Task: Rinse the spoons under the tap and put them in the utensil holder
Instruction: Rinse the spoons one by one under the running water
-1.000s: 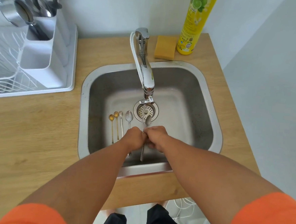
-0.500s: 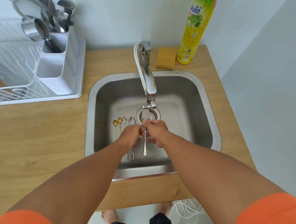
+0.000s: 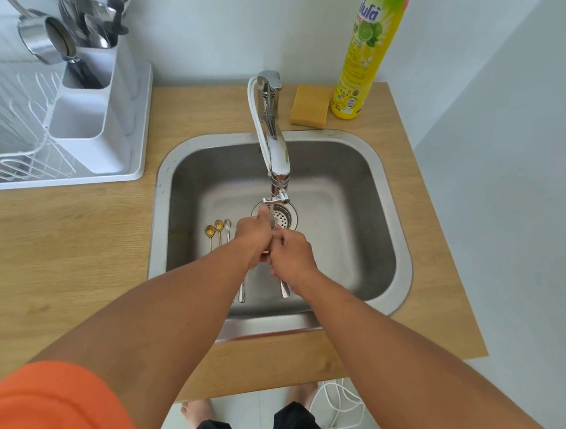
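Left hand [image 3: 253, 237] has risen; both grip slim steel spoon [image 3: 284, 290].

A tall yellow plastic bottle of dish soap with a green top and lime label [image 3: 366, 52] stands at the back of the light wooden countertop [image 3: 53, 265], touching or just beside a yellow-orange rectangular sponge [image 3: 309, 106] on its left. At the left sits a white plastic drying tray [image 3: 123, 173] holding a white wire dish rack [image 3: 10, 121]. Below the counter's front edge, a loose white cable [image 3: 338, 409] lies coiled on the pale floor.
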`<state>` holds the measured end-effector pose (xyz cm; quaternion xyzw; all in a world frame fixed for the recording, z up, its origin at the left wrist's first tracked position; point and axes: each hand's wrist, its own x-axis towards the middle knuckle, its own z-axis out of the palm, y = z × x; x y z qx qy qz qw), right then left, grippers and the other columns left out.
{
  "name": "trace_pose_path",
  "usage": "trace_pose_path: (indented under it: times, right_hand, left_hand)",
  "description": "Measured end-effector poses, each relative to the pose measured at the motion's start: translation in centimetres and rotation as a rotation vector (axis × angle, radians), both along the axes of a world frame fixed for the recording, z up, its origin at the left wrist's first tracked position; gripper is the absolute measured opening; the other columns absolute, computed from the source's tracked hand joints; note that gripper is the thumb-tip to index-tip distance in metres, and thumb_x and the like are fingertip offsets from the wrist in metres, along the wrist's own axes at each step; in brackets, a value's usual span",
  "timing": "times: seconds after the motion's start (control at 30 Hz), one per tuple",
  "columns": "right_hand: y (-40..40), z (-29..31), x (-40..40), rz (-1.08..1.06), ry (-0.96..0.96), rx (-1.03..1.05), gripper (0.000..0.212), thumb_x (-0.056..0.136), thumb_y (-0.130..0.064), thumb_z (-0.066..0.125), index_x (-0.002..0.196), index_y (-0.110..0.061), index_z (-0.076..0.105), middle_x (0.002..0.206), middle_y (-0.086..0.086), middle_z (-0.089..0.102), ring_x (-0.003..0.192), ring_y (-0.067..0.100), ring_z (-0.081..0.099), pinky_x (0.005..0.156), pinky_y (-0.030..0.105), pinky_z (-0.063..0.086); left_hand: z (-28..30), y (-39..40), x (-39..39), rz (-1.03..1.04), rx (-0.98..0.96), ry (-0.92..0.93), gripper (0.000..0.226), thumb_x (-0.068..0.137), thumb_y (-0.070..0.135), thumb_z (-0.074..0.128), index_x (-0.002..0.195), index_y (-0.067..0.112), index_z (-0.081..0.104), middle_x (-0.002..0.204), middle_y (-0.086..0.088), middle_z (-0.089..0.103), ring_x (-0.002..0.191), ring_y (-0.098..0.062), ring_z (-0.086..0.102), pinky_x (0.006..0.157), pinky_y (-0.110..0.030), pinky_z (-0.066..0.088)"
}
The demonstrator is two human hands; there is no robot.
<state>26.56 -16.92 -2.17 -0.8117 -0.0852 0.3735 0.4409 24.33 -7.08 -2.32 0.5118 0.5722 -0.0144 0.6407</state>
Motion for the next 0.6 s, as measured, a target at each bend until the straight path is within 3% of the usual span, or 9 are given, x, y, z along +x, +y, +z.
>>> trace_pose_path:
  times: [0.17,0.27,0.5,0.6]
  right_hand:
    - [-0.2,0.4,1.2,-0.024,-0.032,-0.015,0.033,0.104,-0.026,0.048,0.077,-0.014,0.063,0.064,0.004,0.067,0.042,0.013,0.054,0.047,0.026,0.046]
    - [0.2,0.7,1.4,-0.041,-0.016,0.008,0.035,0.102,-0.026,0.05,0.069,-0.018,0.06,0.064,0.001,0.065,0.037,0.008,0.052,0.041,0.02,0.044]
    - [0.2,1.3,1.0,-0.011,-0.017,0.017,0.031,0.101,-0.022,0.048,0.081,-0.011,0.069,0.066,0.001,0.066,0.042,0.012,0.055,0.049,0.028,0.052]
    - [0.1,0.8,0.4,0.026,0.009,0.026,0.031,0.103,-0.025,0.051,0.083,-0.012,0.07,0.064,-0.002,0.065,0.042,0.009,0.053,0.045,0.025,0.049]
  left_hand:
    - [-0.1,-0.6,0.3,0.004,-0.132,-0.162,0.022,0.107,0.027,0.05,0.107,0.019,0.071,0.097,-0.002,0.08,0.074,-0.016,0.073,0.048,-0.025,0.052]
    - [0.0,0.4,0.3,0.081,-0.14,-0.262,0.009,0.102,0.015,0.063,0.103,0.018,0.071,0.089,0.002,0.082,0.067,-0.012,0.075,0.044,-0.024,0.05]
    - [-0.4,0.4,0.8,0.148,-0.011,-0.172,0.029,0.103,0.031,0.056,0.086,0.017,0.075,0.081,-0.002,0.081,0.056,-0.013,0.073,0.041,-0.023,0.05]
    - [-0.5,0.9,0.7,0.17,0.01,-0.133,0.035,0.104,0.034,0.053,0.082,0.015,0.073,0.081,-0.01,0.081,0.061,-0.018,0.072,0.049,-0.027,0.053]
